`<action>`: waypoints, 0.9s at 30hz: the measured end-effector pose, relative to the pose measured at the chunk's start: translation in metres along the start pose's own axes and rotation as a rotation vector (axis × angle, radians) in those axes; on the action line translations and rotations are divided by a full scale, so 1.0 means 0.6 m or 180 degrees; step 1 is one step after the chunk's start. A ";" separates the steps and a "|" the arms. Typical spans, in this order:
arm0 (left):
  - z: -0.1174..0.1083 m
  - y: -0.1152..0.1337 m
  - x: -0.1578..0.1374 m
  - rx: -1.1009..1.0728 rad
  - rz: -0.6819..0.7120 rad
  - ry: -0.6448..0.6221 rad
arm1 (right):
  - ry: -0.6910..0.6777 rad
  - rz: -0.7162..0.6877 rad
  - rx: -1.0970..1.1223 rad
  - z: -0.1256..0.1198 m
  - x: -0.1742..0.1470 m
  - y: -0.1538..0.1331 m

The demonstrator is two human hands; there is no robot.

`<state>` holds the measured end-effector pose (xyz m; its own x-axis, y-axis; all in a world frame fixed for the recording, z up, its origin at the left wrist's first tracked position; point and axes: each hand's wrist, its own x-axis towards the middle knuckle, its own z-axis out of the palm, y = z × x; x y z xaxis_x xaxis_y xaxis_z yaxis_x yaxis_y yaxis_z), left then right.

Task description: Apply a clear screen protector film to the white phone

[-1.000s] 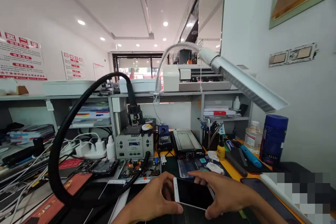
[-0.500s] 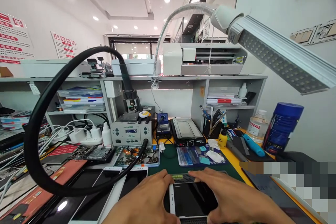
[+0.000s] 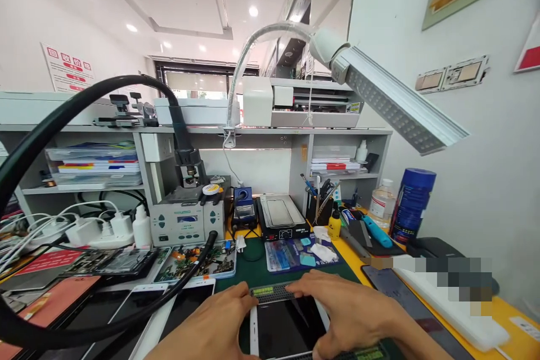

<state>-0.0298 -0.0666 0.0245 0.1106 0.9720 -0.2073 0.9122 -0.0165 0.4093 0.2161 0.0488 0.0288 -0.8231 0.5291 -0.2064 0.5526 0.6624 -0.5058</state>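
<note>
A white-framed smartphone (image 3: 291,323) with a dark screen lies sideways in front of me on a green mat (image 3: 253,275). My left hand (image 3: 221,315) grips its left end, fingers at the far edge and thumb at the near edge. Its right end is held by my right hand (image 3: 348,309), with the thumb low on the near side and fingers on the far side. Beneath the phone, a black perforated holder (image 3: 274,293) with yellow-green labels shows at the far edge and near right. My hands cover the phone's right end.
More phones (image 3: 189,306) lie to the left under a thick black hose (image 3: 84,87). Behind stand a parts tray (image 3: 234,273), a grey hot-air station (image 3: 185,222) and a heating plate (image 3: 282,216). Bottles, a tool cup (image 3: 323,208) and a white power strip (image 3: 455,306) are on the right.
The view has swung to the right, so the bench appears further left. Both hands stay on the phone, and more of the holder shows near my right thumb.
</note>
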 end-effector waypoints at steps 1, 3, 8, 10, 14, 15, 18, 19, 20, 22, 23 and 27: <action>0.001 0.000 0.001 -0.0015 0.0058 0.0055 | 0.0150 -0.0006 0.0135 -0.001 0.002 0.004; 0.005 -0.003 0.004 -0.0033 0.0181 0.0149 | 0.0676 0.0032 0.0333 -0.002 0.013 0.014; 0.015 -0.011 0.004 0.0099 0.0300 0.0316 | 0.2189 0.0256 0.0245 0.003 0.056 0.051; 0.016 -0.012 0.001 0.0146 0.0365 0.0389 | 0.2308 0.0304 0.0268 0.002 0.063 0.057; 0.012 -0.011 -0.005 0.0147 0.0437 0.0453 | 0.2064 0.0168 0.0368 -0.009 0.053 0.047; 0.010 -0.010 -0.005 0.0138 0.0443 0.0447 | 0.1911 0.0096 0.0412 -0.011 0.049 0.044; 0.009 -0.009 -0.004 0.0084 0.0379 0.0419 | 0.1499 -0.0046 0.0498 -0.014 0.037 0.037; 0.009 -0.008 -0.004 0.0056 0.0353 0.0413 | 0.1406 -0.0046 0.0467 -0.014 0.033 0.035; 0.009 -0.008 -0.003 0.0030 0.0326 0.0401 | 0.1290 -0.0028 0.0401 -0.013 0.030 0.032; 0.009 -0.006 -0.002 -0.0004 0.0284 0.0354 | 0.0981 -0.0021 0.0214 -0.010 0.022 0.026; 0.009 -0.005 -0.001 -0.0027 0.0284 0.0339 | 0.0675 -0.0076 0.0135 -0.007 0.018 0.020; 0.011 -0.002 0.007 -0.0096 0.0388 0.0352 | 0.0146 -0.0608 -0.0230 0.013 0.010 -0.004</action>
<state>-0.0282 -0.0641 0.0174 0.1742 0.9831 -0.0562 0.8823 -0.1305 0.4523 0.2090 0.0461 0.0222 -0.9079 0.4128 -0.0735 0.3965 0.7884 -0.4704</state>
